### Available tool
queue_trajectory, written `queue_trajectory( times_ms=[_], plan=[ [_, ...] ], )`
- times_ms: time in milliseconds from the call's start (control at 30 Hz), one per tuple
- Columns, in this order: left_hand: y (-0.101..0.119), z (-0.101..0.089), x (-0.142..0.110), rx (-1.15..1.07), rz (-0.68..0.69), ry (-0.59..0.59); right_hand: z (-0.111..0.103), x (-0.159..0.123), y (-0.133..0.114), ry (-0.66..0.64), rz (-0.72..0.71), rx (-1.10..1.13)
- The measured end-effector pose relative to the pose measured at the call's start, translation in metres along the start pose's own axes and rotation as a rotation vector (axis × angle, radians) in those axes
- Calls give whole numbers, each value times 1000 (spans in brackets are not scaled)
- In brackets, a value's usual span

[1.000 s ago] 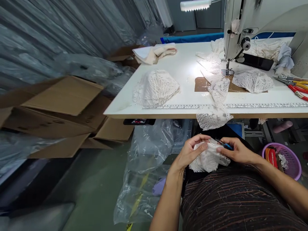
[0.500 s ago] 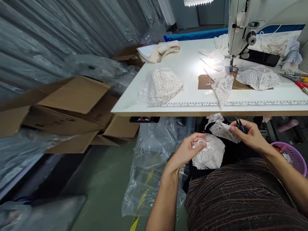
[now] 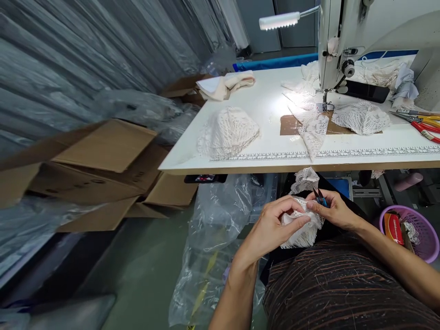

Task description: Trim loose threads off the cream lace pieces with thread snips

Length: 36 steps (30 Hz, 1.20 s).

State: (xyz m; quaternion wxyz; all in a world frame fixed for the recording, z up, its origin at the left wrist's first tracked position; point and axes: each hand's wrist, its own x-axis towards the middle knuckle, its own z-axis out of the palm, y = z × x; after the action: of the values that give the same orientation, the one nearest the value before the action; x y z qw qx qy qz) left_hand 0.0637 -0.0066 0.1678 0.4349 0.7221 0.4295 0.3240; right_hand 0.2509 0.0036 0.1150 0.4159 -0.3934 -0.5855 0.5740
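Observation:
Below the table edge, over my lap, I hold white lace fabric (image 3: 302, 233). My left hand (image 3: 280, 224) is closed on it, thumb and fingers pinching the lace. Close beside it, my right hand (image 3: 330, 207) grips dark thread snips (image 3: 320, 198) with blue on them, blades pointing up, and its fingertips also touch the lace. A narrow strip of lace (image 3: 305, 179) stands up behind my hands. Parts of the lace are hidden under my fingers.
On the white table (image 3: 264, 103) stand a sewing machine (image 3: 343, 46), a lace stack (image 3: 233, 133), more lace pieces (image 3: 360, 118), a phone (image 3: 367, 90) and red-handled scissors (image 3: 422, 126). Cardboard boxes (image 3: 106, 142) lie left. A purple basket (image 3: 424, 229) stands right, plastic bags (image 3: 220, 206) below.
My right hand has moved left and down with the snips and the lace strip, close to my left hand. My left hand has shifted slightly right. The view has tilted up a little.

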Motion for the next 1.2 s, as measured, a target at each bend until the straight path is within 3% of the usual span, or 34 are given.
queue_trajectory(
  times_ms=[233, 400, 567, 800, 1067, 1200],
  plan=[
    [8, 0, -8, -158, -133, -69, -1, 4, -3, 15, 43, 28],
    [6, 2, -1, 49, 5, 154, 3, -1, -6, -59, -15, 108],
    [-10, 1, 6, -172, -57, 5, 4, -6, -10, -63, -100, 55],
    [-19, 4, 5, -247, -204, 83, 2, -10, -11, -109, -12, -55],
    [-23, -1, 0, -371, -209, 105, 4, -20, -9, 10, -45, -198],
    [-25, -4, -5, -370, -204, 125, 5, -21, -10, 29, -134, -222]
  ],
)
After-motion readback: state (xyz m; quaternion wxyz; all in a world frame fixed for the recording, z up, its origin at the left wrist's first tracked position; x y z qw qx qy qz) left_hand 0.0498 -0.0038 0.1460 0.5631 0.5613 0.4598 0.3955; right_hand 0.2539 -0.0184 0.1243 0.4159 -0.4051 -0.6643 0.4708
